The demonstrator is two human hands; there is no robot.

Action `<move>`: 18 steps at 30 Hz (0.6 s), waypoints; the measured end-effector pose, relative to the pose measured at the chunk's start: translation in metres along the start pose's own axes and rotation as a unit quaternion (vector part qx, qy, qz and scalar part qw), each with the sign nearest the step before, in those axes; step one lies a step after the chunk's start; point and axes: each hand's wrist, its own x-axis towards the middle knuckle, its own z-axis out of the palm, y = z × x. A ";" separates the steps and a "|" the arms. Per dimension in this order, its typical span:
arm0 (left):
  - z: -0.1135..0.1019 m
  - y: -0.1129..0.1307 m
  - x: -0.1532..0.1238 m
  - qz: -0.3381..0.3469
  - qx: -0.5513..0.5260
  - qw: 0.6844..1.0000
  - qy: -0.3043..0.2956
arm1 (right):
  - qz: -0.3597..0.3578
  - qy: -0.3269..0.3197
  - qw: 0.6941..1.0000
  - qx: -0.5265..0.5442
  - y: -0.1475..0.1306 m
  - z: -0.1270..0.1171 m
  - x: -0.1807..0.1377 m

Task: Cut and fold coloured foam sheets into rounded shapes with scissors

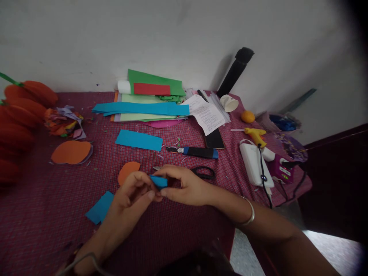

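blue paper piece (159,181) is up between my two hands, just over the cloth, so call that the clock centre. right hand (185,186) is pinching its 3 o'clock end, thumb under fingers. left hand (128,198) has its fingertips curled round the 9 o'clock end, though how firmly i can't tell from my feed.

progress check: i'd guess this bit is mid-fold, since it looks bent and a darker face shows underneath. cutting seems mostly done around it: cut blue pieces (100,207) at 8, a flat blue rectangle (139,140) at 11, long blue strips (140,109) further off near 12. the rectangle and strips look like work left over, if they're for this at all. scissors (204,172) lie near 3, partly behind my right hand. glue gun (255,136) sits untouched out at 2, so imo no sticking at this moment. orange cut-outs (71,152) wait at 10, lying flat.
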 end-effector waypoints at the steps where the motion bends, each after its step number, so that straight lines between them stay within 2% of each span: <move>1: -0.002 -0.001 0.000 -0.013 -0.017 1.000 -0.003 | 0.025 -0.004 0.999 0.045 0.002 0.000 0.000; 5: -0.003 -0.002 0.002 -0.046 -0.088 0.995 -0.003 | 0.101 -0.010 0.982 0.162 0.007 0.001 0.003; 9: 0.000 0.000 0.005 -0.062 -0.163 0.985 0.003 | 0.113 -0.018 0.968 0.225 0.010 0.001 0.004; 14: 0.003 -0.003 0.007 -0.078 -0.222 0.971 0.036 | 0.106 -0.032 0.970 0.217 0.009 0.001 0.004; 18: 0.002 -0.006 0.009 -0.099 -0.240 0.966 0.008 | 0.098 -0.035 0.983 0.150 0.007 -0.001 0.004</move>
